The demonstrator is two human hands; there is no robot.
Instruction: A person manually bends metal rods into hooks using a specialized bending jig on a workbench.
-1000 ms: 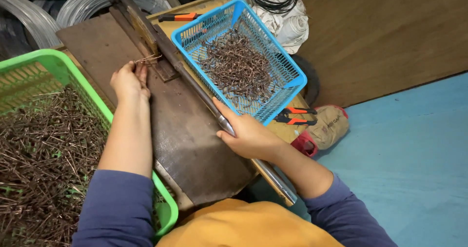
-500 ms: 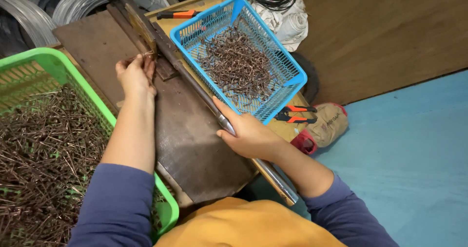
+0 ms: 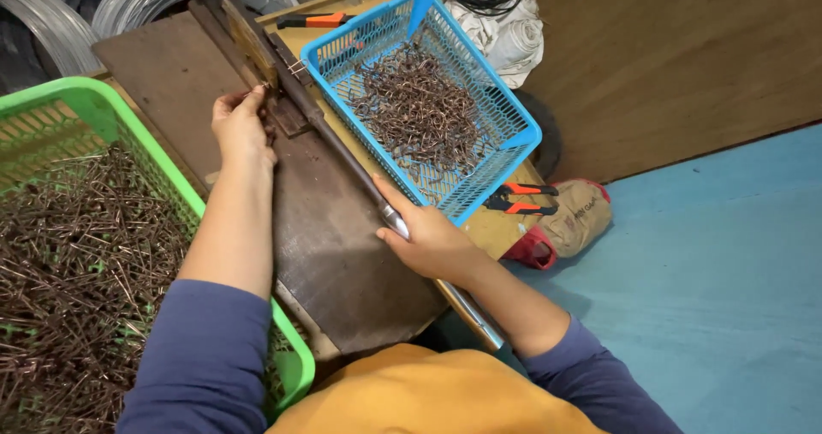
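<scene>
Left hand [image 3: 242,130] rests at the hinge end of the lever cutter [image 3: 282,100], fingers pinched on a thin copper wire piece [image 3: 295,68]; the piece itself is too small to make out clearly. Right hand [image 3: 428,241] is clenched around the long metal handle [image 3: 390,220], which lies low over the dark metal plate [image 3: 342,254] on the counter [image 3: 492,228].

Progress, as a judgement: the blue basket [image 3: 514,126] holds a moderate heap of bent pieces; the green basket [image 3: 103,100] is full of straight lengths, so most of the stock appears unprocessed.

Packaging: a tan bag with red trim [image 3: 574,220] lies on the blue floor beside the counter, its print unreadable. No signs visible. Orange-handled pliers [image 3: 518,199] lie just beside the blue basket.
</scene>
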